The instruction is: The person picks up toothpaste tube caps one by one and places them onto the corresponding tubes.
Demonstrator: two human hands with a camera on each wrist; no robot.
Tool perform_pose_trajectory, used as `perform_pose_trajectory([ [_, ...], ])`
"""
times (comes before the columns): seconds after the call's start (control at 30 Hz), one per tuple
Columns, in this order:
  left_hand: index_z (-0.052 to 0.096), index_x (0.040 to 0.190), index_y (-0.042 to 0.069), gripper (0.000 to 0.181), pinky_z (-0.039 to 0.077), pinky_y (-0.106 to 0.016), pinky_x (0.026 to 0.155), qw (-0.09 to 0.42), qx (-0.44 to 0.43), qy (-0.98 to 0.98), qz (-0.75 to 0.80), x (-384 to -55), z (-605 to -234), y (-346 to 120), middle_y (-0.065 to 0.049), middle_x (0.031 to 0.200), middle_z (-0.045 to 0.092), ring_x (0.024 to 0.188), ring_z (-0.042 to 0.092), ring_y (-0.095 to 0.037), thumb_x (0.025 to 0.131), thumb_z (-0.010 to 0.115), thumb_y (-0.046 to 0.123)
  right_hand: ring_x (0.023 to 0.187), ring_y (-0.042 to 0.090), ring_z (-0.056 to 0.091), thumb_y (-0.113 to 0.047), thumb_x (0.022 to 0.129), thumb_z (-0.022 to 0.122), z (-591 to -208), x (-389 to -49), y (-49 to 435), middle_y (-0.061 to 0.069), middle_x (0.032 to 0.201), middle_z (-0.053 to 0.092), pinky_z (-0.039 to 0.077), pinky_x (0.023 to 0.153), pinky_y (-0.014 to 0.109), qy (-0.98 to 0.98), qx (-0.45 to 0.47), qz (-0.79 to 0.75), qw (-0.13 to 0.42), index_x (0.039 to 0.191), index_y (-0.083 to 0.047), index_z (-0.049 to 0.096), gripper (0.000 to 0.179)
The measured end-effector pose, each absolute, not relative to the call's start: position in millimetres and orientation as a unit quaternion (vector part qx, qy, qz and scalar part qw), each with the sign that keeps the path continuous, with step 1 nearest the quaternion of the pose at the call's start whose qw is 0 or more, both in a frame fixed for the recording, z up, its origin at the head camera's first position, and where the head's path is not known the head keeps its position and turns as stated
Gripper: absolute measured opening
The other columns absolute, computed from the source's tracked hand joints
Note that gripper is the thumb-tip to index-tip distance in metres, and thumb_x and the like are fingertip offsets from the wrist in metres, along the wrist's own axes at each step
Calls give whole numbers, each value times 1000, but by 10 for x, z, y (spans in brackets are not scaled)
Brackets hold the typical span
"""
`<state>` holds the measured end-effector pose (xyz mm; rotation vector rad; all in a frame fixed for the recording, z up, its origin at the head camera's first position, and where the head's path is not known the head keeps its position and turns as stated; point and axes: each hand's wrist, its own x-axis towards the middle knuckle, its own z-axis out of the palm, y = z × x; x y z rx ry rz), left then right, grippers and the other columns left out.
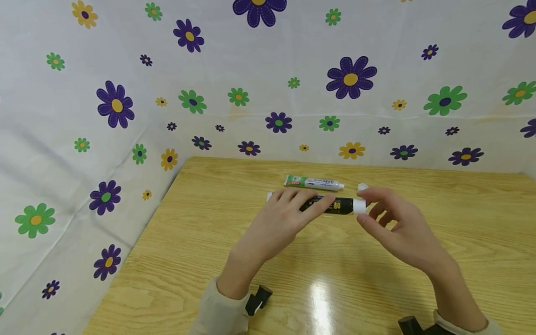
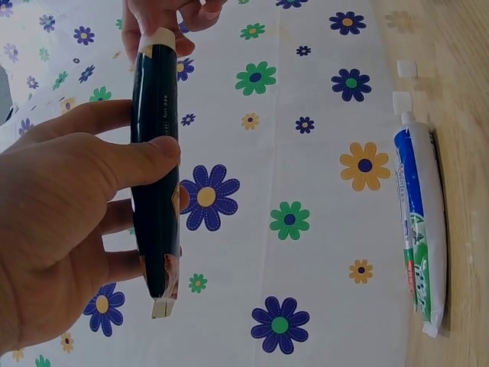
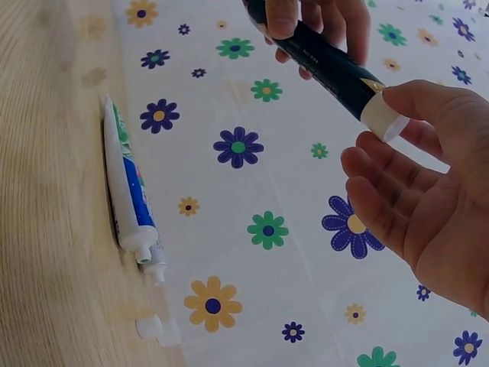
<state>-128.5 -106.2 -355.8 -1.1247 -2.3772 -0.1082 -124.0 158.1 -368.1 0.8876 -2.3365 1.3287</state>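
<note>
A black toothpaste tube [image 1: 343, 205] with a white cap [image 1: 359, 206] is held up above the table. My left hand [image 1: 284, 216] grips its body, with the thumb [image 2: 157, 157] across one side and the fingers behind. At the capped end, my right hand [image 1: 402, 228] pinches the white cap between thumb [image 3: 416, 95] and fingers; its other fingers are spread below. The flat end of the tube [image 2: 162, 307] sticks out past the left hand. The cap is on the tube.
Behind the hands, a white, green and blue toothpaste tube [image 1: 314, 183] lies on the wooden table [image 1: 176, 260], its nozzle uncapped. A loose white cap [image 1: 362, 187] stands near that nozzle. White flower-patterned sheeting [image 1: 293, 60] rises along the table's back and left edges.
</note>
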Motion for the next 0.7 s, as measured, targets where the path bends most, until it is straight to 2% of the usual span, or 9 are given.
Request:
perform_pose_trajectory([
  [0.33, 48, 147, 23, 53, 48, -46, 101, 228, -409, -882, -52, -1298, -3592, -1070, -5, 132, 59, 118, 58, -27, 98, 60, 6, 75, 6, 58, 8, 83, 73, -3715, -1241, 1574, -5, 96, 66, 51, 62, 19, -825, 313, 444, 155, 123, -13, 64, 46],
  [0.53, 42, 150, 22, 59, 52, -47, 94, 192, -396, -895, -72, -1305, -3591, -1070, -7, 130, 60, 118, 59, -28, 98, 59, -1, 75, 6, 60, 8, 83, 73, -3723, -1240, 1569, -6, 95, 66, 52, 62, 20, -824, 317, 446, 148, 123, -13, 64, 46],
  [0.7, 51, 143, 19, 46, 54, -46, 91, 182, -391, -900, -66, -1312, -3589, -1081, -7, 124, 62, 117, 59, -27, 99, 61, 11, 77, 5, 61, 8, 83, 74, -3718, -1241, 1555, -6, 98, 66, 53, 64, 19, -821, 326, 448, 139, 121, -13, 66, 44],
])
